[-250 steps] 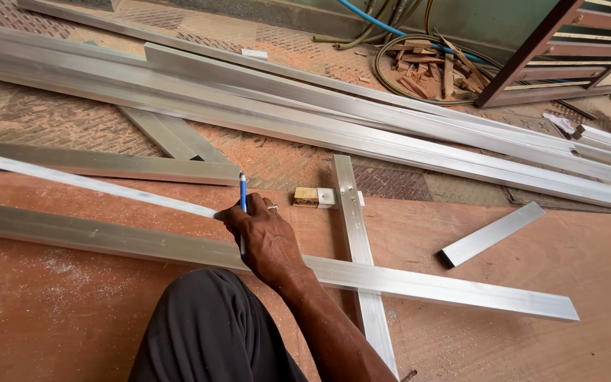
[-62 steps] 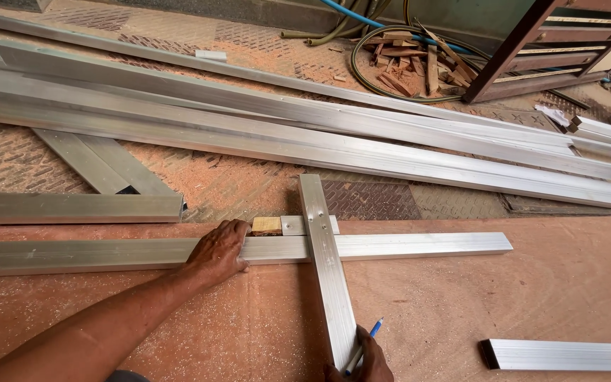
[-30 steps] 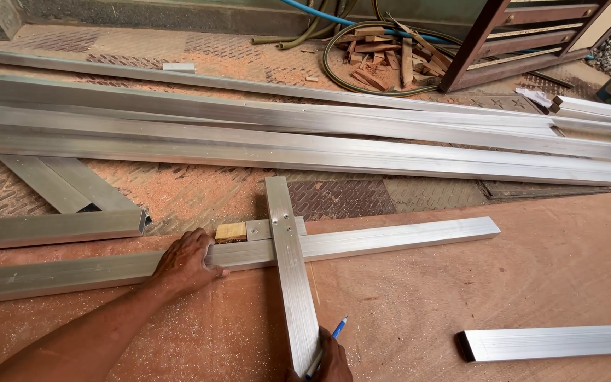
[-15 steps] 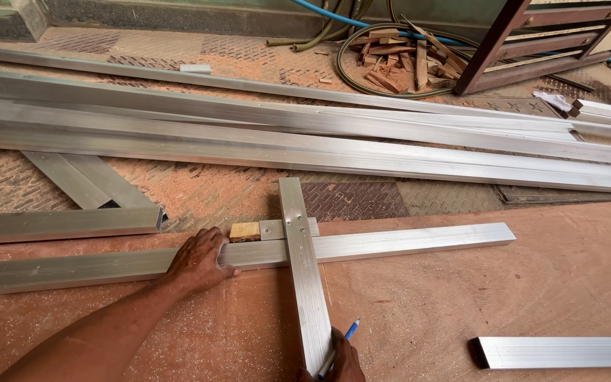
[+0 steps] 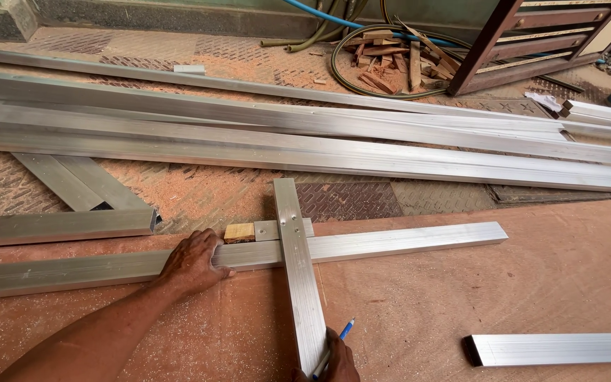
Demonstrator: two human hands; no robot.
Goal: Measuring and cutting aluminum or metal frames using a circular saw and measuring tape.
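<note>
a reddish-brown plywood sheet, dusted with sawdust, carries a long aluminium bar lying flat, a metal square laid across the bar, and a short aluminium offcut at the right. beyond the sheet, the patterned floor carries long aluminium profiles, wood scraps and coiled hose.

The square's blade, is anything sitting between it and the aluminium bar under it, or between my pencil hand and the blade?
Nothing visible. The blade lies straight across the bar, the left hand presses the bar beside it, and the right hand with the pencil is at the blade's near end.
</note>
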